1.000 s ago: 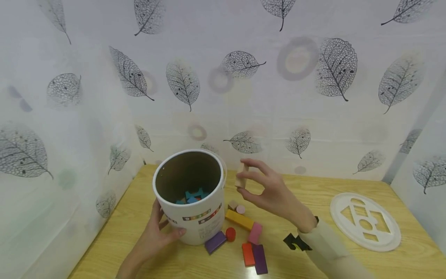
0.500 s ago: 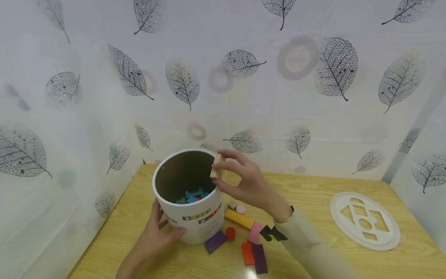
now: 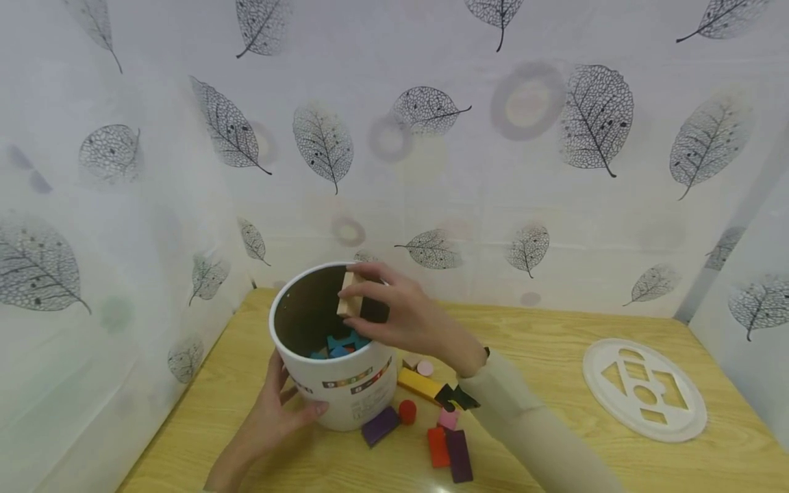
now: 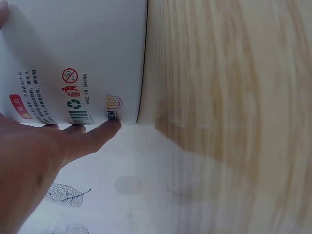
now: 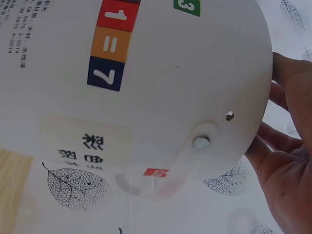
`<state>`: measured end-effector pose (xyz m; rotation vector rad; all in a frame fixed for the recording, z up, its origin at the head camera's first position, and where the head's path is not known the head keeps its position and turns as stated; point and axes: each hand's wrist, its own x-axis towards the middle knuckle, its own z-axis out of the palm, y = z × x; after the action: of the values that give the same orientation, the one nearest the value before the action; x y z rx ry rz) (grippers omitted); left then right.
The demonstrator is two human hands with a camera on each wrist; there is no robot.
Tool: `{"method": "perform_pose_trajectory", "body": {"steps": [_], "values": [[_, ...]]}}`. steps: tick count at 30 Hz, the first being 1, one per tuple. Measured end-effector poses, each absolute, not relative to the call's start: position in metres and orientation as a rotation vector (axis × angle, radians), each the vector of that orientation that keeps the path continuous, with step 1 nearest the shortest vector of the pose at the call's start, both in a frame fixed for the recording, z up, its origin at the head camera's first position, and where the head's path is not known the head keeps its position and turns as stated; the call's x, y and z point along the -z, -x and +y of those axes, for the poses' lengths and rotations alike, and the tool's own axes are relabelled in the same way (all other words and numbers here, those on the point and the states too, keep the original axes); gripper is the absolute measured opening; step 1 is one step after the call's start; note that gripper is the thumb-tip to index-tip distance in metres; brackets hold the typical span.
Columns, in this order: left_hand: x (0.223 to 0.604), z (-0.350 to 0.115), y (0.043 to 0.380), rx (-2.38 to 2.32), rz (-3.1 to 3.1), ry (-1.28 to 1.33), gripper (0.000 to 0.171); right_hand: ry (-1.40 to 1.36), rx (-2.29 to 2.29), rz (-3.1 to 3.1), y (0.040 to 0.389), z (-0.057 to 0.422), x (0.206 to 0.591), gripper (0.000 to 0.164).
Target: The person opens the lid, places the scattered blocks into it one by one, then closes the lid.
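Note:
A white bucket (image 3: 335,397) with printed number strips stands on the table, several blue and teal blocks (image 3: 348,342) lying inside. My left hand (image 3: 268,424) grips its lower left side, thumb on the front and fingers round the wall. In the left wrist view the same hand (image 4: 44,151) lies against the printed bucket wall (image 4: 48,53). Between the thumb and fingers of my right hand (image 3: 407,311) is a pale wooden block (image 3: 349,301), held upright over the bucket's mouth. The right wrist view has the bucket wall (image 5: 170,92) hiding that block, with part of the hand (image 5: 287,146) beyond the rim.
Right of the bucket lie a yellow block (image 3: 419,385), a pink block (image 3: 448,418), a red block (image 3: 439,447), two purple blocks, a red cylinder (image 3: 407,411) and a pale pink round piece (image 3: 425,368). A white lid (image 3: 684,428) with shaped holes lies at the right.
My right hand has moved left with the wooden block, from beside the bucket, across its rim, to over the mouth. The left hand and the bucket have stayed in place.

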<state>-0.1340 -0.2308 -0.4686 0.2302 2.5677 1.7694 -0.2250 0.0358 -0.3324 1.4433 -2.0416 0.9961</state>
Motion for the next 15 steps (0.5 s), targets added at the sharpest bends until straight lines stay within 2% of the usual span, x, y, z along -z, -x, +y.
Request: {"method": "perform_pose_trajectory", "body": {"steps": [15], "values": [[0.47,-0.232,0.134,-1.772,2.566,-0.242,0.123,-1.455,-1.018,-2.073,0.228,0.023,0.333,0.035]]}}
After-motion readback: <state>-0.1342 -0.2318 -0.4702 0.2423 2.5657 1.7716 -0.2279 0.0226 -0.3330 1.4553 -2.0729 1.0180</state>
